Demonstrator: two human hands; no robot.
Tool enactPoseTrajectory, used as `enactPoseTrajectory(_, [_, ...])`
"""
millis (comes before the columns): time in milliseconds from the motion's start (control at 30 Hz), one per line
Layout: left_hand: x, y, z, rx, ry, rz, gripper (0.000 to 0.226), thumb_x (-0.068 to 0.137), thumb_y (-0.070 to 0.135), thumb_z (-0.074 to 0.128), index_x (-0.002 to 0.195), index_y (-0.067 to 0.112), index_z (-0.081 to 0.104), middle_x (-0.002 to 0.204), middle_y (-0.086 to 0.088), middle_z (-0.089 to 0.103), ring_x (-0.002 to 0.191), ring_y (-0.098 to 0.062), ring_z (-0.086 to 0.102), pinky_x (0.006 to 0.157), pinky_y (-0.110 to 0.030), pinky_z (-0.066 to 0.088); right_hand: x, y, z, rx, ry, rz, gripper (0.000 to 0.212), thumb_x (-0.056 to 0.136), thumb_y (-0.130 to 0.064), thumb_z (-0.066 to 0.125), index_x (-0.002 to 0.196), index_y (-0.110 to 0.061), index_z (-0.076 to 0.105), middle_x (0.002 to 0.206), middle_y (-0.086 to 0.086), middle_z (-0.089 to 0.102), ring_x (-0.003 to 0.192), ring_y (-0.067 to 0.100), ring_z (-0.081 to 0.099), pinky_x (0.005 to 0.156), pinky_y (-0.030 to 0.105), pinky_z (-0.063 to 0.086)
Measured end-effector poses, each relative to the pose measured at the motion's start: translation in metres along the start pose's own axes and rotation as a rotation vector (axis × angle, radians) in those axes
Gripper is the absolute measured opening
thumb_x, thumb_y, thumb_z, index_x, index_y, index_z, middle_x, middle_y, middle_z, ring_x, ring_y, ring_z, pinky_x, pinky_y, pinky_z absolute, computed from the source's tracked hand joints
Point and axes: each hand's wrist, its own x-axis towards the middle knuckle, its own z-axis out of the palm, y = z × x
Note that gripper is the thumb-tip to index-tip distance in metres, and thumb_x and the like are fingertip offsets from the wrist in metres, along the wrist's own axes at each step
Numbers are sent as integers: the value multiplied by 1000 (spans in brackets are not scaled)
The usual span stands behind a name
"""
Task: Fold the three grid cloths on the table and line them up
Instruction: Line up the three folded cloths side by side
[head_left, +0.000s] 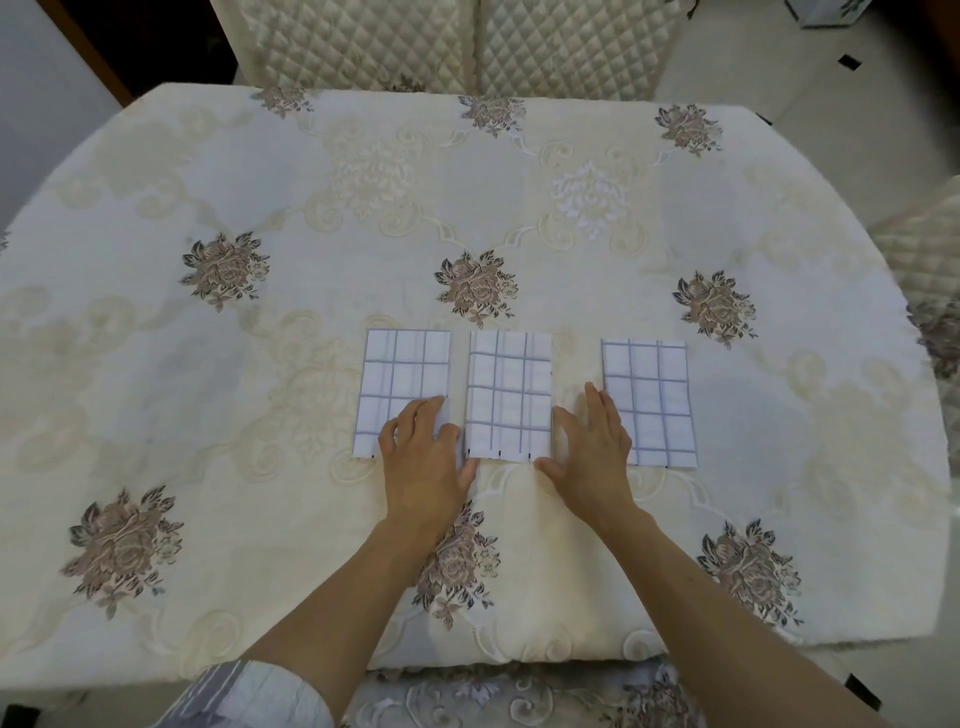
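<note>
Three folded white cloths with a grey grid lie side by side on the table. The left cloth (402, 379) and the middle cloth (509, 395) sit close together; the right cloth (649, 400) lies a wider gap away. My left hand (423, 457) rests flat over the left cloth's near right corner, thumb by the middle cloth's near left corner. My right hand (592, 452) lies flat on the tablecloth between the middle and right cloths, fingers apart, thumb at the middle cloth's near right corner. Neither hand grips anything.
The table (260, 260) wears a cream tablecloth with brown flower prints. Two quilted cream chair backs (467, 47) stand at the far edge, another chair (924, 249) at the right. The near edge of the table runs just below my forearms.
</note>
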Motion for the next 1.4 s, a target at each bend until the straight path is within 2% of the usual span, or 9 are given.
enactPoseTrajectory(400, [0,3,0,-7,-10,-4,23,72,39,76,86,22,70,136,-4,53,131,-25,39,103,-46,29,1,3,1,-1,16,-7,61,78,-39,75,130,-26,48,161,9,6,148,27,-2,115,50,15])
enactPoseTrajectory(600, [-2,6,-6,-19,27,-13,40,68,42,77,99,19,68,135,-5,53,128,-28,42,103,-47,29,-5,10,-3,41,59,-5,67,75,-44,76,133,-24,48,161,9,5,148,25,-2,114,49,15])
enactPoseTrajectory(833, [9,56,-2,-55,5,93,53,61,47,80,104,19,66,139,-7,50,133,-29,38,105,-46,25,-14,64,-26,59,114,90,87,66,-43,82,140,-19,44,161,10,11,148,27,4,113,50,18])
enactPoseTrajectory(1100, [11,120,23,43,-154,144,62,67,64,67,113,24,61,153,-6,32,142,-29,21,110,-51,21,-24,132,-46,-11,50,185,98,67,-48,81,146,-22,30,162,8,1,148,25,-2,114,48,16])
enactPoseTrajectory(1267, [8,148,35,65,-199,145,64,73,64,62,121,23,55,158,-6,21,144,-27,13,112,-48,15,-20,154,-53,-37,-3,214,91,72,-47,76,145,-20,29,161,9,-2,148,25,-4,115,46,16])
enactPoseTrajectory(1400, [12,160,39,32,-191,125,59,77,57,64,123,20,55,158,-8,23,143,-28,13,113,-48,13,-11,163,-57,-51,-53,197,81,75,-48,72,140,-20,32,161,10,-2,148,26,-4,115,47,17])
